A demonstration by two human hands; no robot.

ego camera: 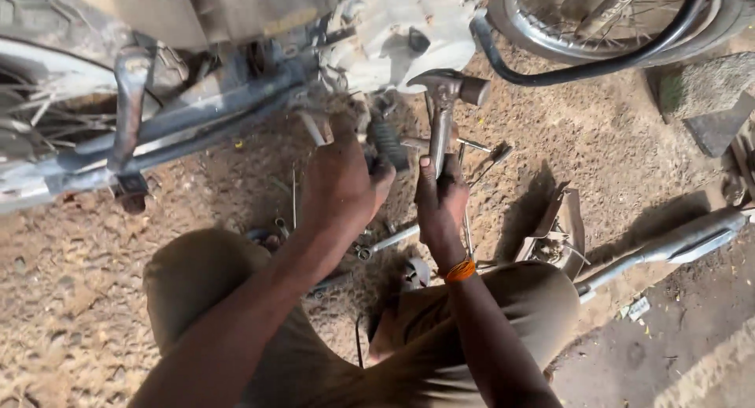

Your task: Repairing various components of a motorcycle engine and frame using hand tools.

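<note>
Top center of frame, our right hand (440, 207) is wrapped around the steel hammer (443, 113) low on its slick handle, head-heavy we'd guess, while our left hand (342, 184) grips the ribbed footpeg (388, 143).

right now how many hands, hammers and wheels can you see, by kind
hands: 2, the left hand on the black footpeg, the right hand gripping the hammer
hammers: 1, the hammer
wheels: 2, the spoked wheel top right and the rear wheel at left
total: 5
</note>
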